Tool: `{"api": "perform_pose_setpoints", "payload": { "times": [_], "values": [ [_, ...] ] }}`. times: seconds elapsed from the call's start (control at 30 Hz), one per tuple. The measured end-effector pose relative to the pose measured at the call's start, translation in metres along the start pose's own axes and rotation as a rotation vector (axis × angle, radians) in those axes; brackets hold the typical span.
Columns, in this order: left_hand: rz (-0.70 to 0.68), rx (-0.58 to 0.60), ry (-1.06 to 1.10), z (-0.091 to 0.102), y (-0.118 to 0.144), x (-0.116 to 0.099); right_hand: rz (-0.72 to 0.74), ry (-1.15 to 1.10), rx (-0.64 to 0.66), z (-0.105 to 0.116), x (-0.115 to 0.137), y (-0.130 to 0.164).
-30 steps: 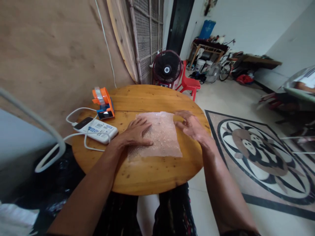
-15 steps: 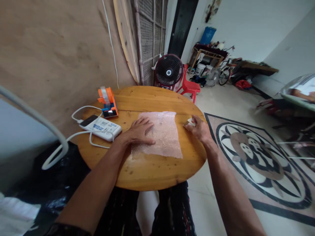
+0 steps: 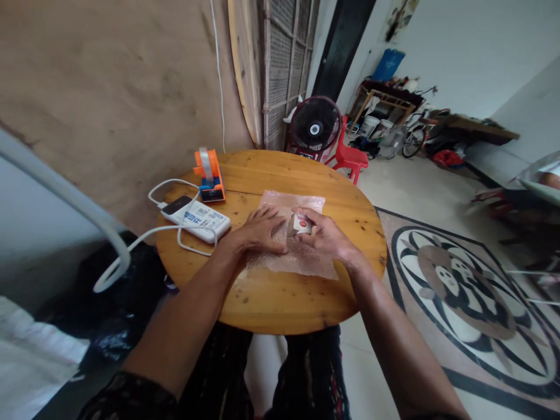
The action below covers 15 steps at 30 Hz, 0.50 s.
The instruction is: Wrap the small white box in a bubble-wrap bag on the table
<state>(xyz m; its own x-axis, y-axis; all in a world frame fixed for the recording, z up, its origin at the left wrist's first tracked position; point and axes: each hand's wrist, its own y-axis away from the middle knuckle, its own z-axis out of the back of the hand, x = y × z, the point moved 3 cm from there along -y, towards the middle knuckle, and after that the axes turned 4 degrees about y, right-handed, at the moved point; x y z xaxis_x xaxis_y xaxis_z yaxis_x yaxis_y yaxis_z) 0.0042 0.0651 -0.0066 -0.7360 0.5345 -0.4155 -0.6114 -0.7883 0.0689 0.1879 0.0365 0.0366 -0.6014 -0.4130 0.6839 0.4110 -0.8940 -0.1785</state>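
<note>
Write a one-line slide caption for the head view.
Left hand flat on bubble wrap, right hand holding a small box over it, on a round wooden table.

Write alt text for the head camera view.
A person's right hand holds a small white box over a sheet of bubble wrap on a round wooden table, while the left hand presses the sheet flat. An orange tape dispenser and a white power bank sit to the left.

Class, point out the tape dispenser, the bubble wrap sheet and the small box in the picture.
tape dispenser point(image 3: 210, 178): head view, orange body.
bubble wrap sheet point(image 3: 306, 203): head view, bare far edge.
small box point(image 3: 301, 223): head view, white label face.
</note>
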Motion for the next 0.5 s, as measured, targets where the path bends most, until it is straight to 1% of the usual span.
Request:
{"api": "perform_pose_setpoints", "payload": {
  "times": [0.1, 0.17, 0.23, 0.4, 0.5],
  "values": [
    [-0.015, -0.004, 0.008, -0.001, -0.001, 0.002, 0.014, 0.011, 0.057, -0.008, -0.006, -0.007],
    [-0.01, -0.014, 0.016, -0.002, -0.002, 0.004, 0.061, -0.011, 0.076, -0.009, -0.006, -0.007],
    [-0.007, -0.014, 0.022, -0.002, -0.002, 0.004, 0.077, -0.05, 0.074, -0.008, -0.007, -0.004],
    [-0.005, 0.009, 0.025, 0.0, -0.001, 0.001, -0.04, -0.18, 0.068, -0.011, -0.024, 0.005],
    [0.007, 0.008, 0.016, 0.002, 0.0, -0.001, -0.062, -0.255, 0.053, -0.017, -0.031, 0.008]
  ]
}}
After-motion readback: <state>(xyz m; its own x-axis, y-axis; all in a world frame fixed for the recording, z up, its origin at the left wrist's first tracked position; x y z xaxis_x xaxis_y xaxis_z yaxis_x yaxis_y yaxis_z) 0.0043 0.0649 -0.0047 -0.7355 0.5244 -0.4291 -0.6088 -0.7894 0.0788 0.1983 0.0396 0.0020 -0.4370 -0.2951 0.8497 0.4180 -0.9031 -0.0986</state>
